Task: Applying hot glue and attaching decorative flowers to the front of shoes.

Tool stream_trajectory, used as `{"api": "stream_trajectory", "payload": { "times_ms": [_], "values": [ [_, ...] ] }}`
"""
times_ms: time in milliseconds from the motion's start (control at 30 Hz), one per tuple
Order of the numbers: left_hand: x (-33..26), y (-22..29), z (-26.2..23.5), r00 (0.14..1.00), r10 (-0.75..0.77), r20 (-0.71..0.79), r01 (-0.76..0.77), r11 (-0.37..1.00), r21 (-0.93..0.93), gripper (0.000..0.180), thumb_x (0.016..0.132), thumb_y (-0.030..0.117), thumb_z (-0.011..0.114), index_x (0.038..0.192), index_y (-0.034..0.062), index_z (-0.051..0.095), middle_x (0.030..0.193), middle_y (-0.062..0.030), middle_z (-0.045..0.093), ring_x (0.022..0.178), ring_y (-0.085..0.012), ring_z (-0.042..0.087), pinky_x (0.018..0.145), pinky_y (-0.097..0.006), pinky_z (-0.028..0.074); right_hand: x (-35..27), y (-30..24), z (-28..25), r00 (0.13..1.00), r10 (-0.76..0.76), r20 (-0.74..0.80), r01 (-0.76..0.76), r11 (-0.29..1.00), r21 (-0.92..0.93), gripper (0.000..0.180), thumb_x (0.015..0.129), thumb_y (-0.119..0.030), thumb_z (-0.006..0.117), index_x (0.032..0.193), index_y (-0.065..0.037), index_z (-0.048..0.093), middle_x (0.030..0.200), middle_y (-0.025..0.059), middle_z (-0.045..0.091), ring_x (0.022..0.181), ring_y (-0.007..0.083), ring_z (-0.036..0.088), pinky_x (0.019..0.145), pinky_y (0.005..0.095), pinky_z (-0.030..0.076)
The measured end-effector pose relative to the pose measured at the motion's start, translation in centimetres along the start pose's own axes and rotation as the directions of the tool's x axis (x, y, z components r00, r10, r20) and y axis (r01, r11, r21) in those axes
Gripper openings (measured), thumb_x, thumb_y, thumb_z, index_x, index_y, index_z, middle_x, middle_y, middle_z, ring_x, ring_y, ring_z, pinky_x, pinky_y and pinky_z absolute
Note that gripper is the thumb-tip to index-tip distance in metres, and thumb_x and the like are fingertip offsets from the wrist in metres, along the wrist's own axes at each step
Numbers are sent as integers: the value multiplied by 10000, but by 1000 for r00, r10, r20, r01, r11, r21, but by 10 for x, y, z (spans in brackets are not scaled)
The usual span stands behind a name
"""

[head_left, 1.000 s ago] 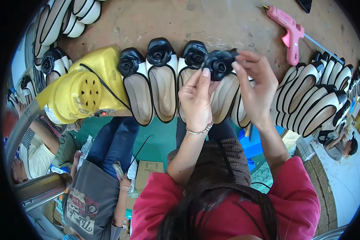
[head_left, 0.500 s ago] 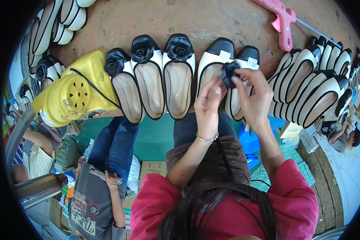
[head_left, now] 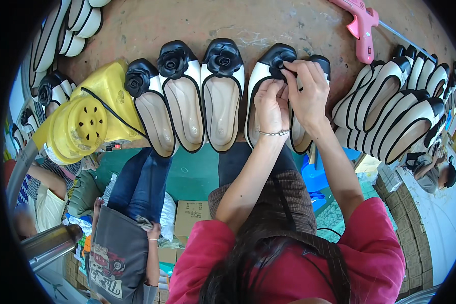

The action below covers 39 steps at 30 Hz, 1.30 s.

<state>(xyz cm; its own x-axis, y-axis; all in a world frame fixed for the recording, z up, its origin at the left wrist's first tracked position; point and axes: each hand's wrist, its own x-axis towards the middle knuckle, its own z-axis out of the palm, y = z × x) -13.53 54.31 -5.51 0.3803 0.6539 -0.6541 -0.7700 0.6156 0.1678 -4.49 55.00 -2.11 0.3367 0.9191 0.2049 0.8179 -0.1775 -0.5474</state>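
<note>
Head view. Row of 5 white shoes with black toes along the near edge of the bench [head_left: 177,25], heels toward me. Both my hands are at the 4th shoe [head_left: 259,76], counted from the left. A black flower [head_left: 276,62] sits on its toe. My right hand [head_left: 309,91] comes in from the right, fingers drawn together against the flower's near right rim; cannot tell whether they pinch it or only press. My left hand [head_left: 272,106] is over the shoe's opening, fingers curled in to the thumb; contents, if any, hidden.

Shoes 1 to 3 [head_left: 185,99] each carry a black flower on the toe. The 5th shoe [head_left: 320,62] is partly behind my right hand.

Pink glue gun [head_left: 365,33] lies toward the bench's far right corner, beyond the stacked shoes [head_left: 387,91] at the right. Yellow machine [head_left: 83,129] stands at the near edge, left of shoe 1. More shoes [head_left: 48,38] toward the far left corner. Person in a dark grey printed garment [head_left: 116,243] to my left.
</note>
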Motion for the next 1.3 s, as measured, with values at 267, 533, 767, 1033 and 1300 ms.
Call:
{"api": "stream_trajectory", "payload": {
  "times_ms": [267,533,767,1033,1300],
  "values": [
    [1,0,3,972,30,-235,23,976,218,162,948,133,549,822,41,597,798,-10,610,731,-88,573,659,-226,466,8,-3,-3,987,22,157,-36,996,87,64,735,25,652,784,9,615,825,149,620,779,325,595,703,385,489],
    [-14,2,0,966,25,-258,21,984,174,142,926,86,564,1027,-10,589,1044,-96,631,987,-177,595,945,-314,437,198,49,-13,997,80,-11,-81,983,-167,122,757,-44,552,746,11,661,676,212,622,603,377,616,609,445,504],
    [-58,16,27,980,75,-182,-11,944,331,360,930,44,534,1265,-67,463,1239,-180,547,1161,-233,536,1035,-341,407,285,115,27,986,139,-91,-161,930,-329,270,782,-141,591,1000,-7,678,905,202,664,853,397,621,749,451,507],
    [-31,77,101,978,205,-27,-185,924,334,320,963,154,504,1210,-49,515,1182,-169,590,1109,-244,573,979,-411,448,122,-40,-56,751,373,545,-659,372,653,348,891,-69,591,1215,38,523,1005,56,647,888,93,617,776,222,494],
    [-43,54,99,969,238,-63,-183,867,464,192,942,114,546,1041,-39,607,963,-124,669,835,-188,673,801,-337,561,34,-45,-70,921,382,-71,-308,830,465,256,792,43,651,1044,16,617,885,97,633,768,160,620,667,269,511]
  ]
}}
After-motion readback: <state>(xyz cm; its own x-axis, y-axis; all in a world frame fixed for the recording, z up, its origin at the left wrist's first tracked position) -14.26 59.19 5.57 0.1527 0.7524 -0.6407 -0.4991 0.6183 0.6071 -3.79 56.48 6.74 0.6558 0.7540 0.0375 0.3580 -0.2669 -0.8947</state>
